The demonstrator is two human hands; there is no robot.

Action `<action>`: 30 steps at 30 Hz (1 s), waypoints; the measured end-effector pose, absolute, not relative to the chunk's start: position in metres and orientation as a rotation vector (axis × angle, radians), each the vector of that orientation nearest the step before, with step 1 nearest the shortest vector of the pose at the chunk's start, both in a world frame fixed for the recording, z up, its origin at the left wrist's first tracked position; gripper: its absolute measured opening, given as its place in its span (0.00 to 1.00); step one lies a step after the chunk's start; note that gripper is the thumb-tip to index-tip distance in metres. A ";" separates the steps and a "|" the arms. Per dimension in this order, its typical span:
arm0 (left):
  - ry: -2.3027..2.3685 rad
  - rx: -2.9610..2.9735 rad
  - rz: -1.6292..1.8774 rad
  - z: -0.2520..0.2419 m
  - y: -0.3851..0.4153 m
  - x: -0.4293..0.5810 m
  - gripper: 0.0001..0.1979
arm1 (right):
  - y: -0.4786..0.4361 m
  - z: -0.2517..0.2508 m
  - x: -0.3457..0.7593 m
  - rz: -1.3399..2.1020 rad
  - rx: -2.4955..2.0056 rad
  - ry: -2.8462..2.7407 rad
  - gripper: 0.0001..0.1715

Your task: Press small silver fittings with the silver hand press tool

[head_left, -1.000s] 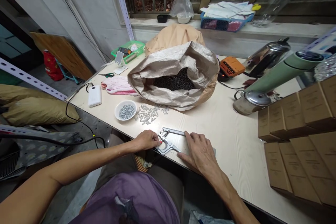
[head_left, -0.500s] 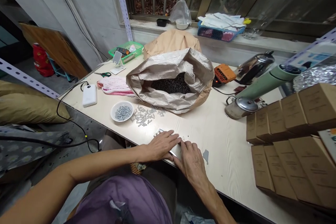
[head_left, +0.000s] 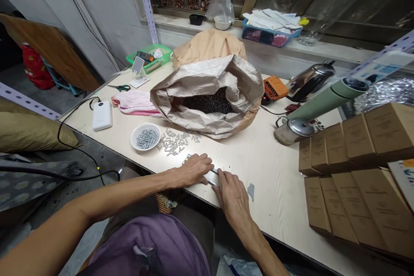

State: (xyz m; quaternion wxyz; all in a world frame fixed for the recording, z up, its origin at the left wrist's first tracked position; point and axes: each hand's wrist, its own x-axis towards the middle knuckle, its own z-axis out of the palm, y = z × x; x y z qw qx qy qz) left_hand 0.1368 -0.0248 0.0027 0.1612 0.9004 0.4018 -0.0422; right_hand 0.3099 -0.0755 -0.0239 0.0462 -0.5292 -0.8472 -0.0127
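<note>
My left hand (head_left: 196, 169) is closed over a narrow silvery metal piece (head_left: 212, 177) near the table's front edge. One end of the piece sticks out beyond the left fingers; its exact kind is unclear. Close beside it, my right hand (head_left: 232, 189) grips the other end, with thumb and fingers around it. Two bright parallel edges show between the hands. Left of the hands, small metal pins (head_left: 174, 141) lie scattered on the table, and a white bowl (head_left: 133, 141) holds small silvery screws or similar parts.
Behind the hands sits a large open sack (head_left: 194, 125) of dark small parts. Brown boxes (head_left: 368, 207) are stacked at right, near a metal mug (head_left: 293, 131) and a green flask (head_left: 326, 101). A power bank (head_left: 102, 115) and scissors (head_left: 122, 88) lie at left.
My hands have moved slightly apart, baring more of the metal piece between them. The whole view has shifted a little.
</note>
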 end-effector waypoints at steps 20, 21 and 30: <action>1.377 2.443 0.050 -0.027 -0.037 0.145 0.09 | -0.038 -0.012 0.305 0.081 -1.571 -2.861 0.10; 1.403 2.429 0.078 -0.025 -0.038 0.144 0.15 | -0.038 -0.013 0.306 0.042 -1.566 -2.848 0.15; 1.654 2.223 0.874 0.011 -0.055 0.074 0.16 | -0.044 -0.010 0.294 0.052 -1.282 -2.795 0.12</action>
